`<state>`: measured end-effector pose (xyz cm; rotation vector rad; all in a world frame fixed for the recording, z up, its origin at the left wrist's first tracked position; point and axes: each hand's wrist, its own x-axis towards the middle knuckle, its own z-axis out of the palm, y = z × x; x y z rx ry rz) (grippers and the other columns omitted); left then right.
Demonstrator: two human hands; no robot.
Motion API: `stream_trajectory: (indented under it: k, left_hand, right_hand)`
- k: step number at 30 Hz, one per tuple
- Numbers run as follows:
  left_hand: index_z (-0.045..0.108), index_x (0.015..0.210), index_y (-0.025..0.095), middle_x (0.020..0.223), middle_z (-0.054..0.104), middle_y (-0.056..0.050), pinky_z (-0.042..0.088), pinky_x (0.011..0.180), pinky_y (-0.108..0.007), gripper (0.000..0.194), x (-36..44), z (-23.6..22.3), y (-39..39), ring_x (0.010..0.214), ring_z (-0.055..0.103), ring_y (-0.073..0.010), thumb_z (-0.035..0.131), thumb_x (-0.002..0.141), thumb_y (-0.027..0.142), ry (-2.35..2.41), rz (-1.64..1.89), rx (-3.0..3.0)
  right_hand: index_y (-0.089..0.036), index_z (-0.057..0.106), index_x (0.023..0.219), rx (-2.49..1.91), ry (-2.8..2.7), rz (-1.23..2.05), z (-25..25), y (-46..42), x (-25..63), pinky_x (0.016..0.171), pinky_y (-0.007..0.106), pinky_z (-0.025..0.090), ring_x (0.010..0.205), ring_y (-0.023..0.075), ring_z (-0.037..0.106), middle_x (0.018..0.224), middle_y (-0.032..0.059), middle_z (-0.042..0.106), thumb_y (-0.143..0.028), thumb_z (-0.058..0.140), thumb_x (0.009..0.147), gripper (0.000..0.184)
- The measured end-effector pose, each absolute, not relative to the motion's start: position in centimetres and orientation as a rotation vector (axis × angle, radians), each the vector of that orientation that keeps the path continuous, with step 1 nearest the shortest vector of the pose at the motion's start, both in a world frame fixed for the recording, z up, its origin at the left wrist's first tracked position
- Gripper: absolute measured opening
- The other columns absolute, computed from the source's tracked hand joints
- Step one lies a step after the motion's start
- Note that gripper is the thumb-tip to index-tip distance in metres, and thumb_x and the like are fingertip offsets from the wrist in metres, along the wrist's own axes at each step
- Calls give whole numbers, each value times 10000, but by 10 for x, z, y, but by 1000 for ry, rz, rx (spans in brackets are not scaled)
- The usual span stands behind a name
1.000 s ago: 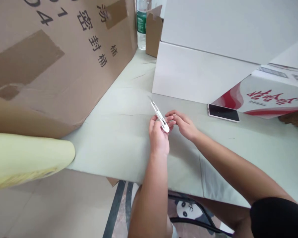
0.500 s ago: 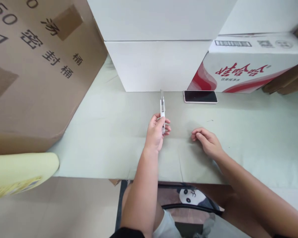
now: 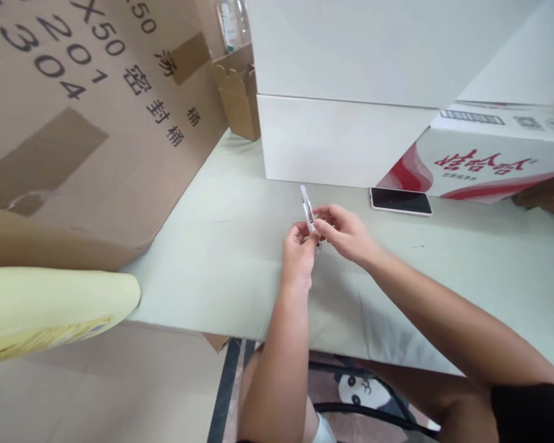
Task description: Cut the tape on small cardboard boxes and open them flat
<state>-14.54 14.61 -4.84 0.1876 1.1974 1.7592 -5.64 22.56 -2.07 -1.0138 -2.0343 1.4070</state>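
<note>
A small white utility knife (image 3: 307, 208) stands nearly upright above the pale green sheet (image 3: 221, 258) that covers the table. My left hand (image 3: 298, 258) grips its lower end from below, fingers curled round it. Reaching in from the right, my right hand (image 3: 346, 234) pinches the knife's body with thumb and fingertips. Both hands meet at the knife, a little above the sheet.
A large brown carton (image 3: 87, 123) with printed characters leans at the left. White boxes (image 3: 341, 135) and a red-and-white carton (image 3: 484, 166) stand behind. A phone (image 3: 401, 201) lies face up beside them. A yellow roll (image 3: 50, 307) juts in at lower left. A small open carton (image 3: 237, 92) is at the back.
Half a second ago my right hand rested on the sheet apart from the knife. It has come back to the knife and now pinches it. The left hand kept hold throughout.
</note>
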Motion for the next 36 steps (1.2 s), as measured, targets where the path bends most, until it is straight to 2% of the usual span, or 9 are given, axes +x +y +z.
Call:
stream_trajectory:
  k: [5,10,13,15,18,21,25,30,36]
  left_hand:
    - [545,831,195,739,610,40,425,636,-235,355,-172,-48,135,627,600,-95,815,635,317,1108,1875,-7]
    - [547,925,202,915,658,15,525,777,-293,306,-208,-45,119,753,718,-136,745,706,283,1063,1968,-337]
    - [527,921,204,890,629,33,518,773,-274,216,-223,-46,114,724,712,-111,682,775,240,1064,2033,-480]
    - [522,923,206,899,627,37,516,778,-264,179,-228,-47,114,717,711,-98,653,803,223,1062,2067,-527]
    - [526,926,211,904,629,43,529,825,-272,152,-228,-48,117,739,725,-96,631,815,200,1089,2117,-542]
    - [531,911,209,879,621,47,541,845,-277,130,-223,-46,120,741,734,-99,622,821,188,1123,2179,-523]
    - [549,895,199,865,616,44,557,850,-286,124,-219,-40,115,740,742,-110,647,819,200,1161,2255,-438]
    - [542,880,204,865,607,42,554,839,-281,109,-217,-26,101,745,744,-114,625,809,204,1193,2318,-482]
    - [519,887,214,866,604,35,558,822,-281,152,-210,-16,97,727,733,-117,630,783,220,1214,2392,-438]
  right_hand:
    - [-206,572,759,-984,-2212,1592,-11,232,-124,491,270,414,500,125,516,578,-31,529,-442,622,853,259]
    - [-183,630,781,-915,-2250,1448,-8,257,-200,579,266,457,592,120,527,665,-1,555,-339,514,920,238]
    - [-185,646,876,-885,-2232,1252,1,278,-255,750,301,540,757,143,605,882,41,638,-241,549,912,118]
    - [-175,667,945,-808,-2259,992,11,286,-287,933,328,555,981,163,650,1203,97,638,-111,576,863,138]
    - [-158,685,1108,-625,-2457,631,28,282,-319,1071,352,537,1239,189,622,1635,138,361,-28,572,844,314]
    - [-212,675,1202,-520,-2636,513,38,268,-339,1109,429,549,1297,228,619,1753,31,172,-95,600,891,341]
    - [-148,703,1038,-802,-2678,559,33,272,-358,1148,576,505,1302,344,639,1629,78,355,-104,688,858,186]
    - [-49,690,1118,-899,-2561,611,29,295,-359,1221,534,377,1330,308,636,1502,96,384,-155,637,903,245]
    - [-70,720,1066,-834,-2632,771,38,287,-336,982,338,584,1010,160,742,1021,25,723,-270,520,1059,283]
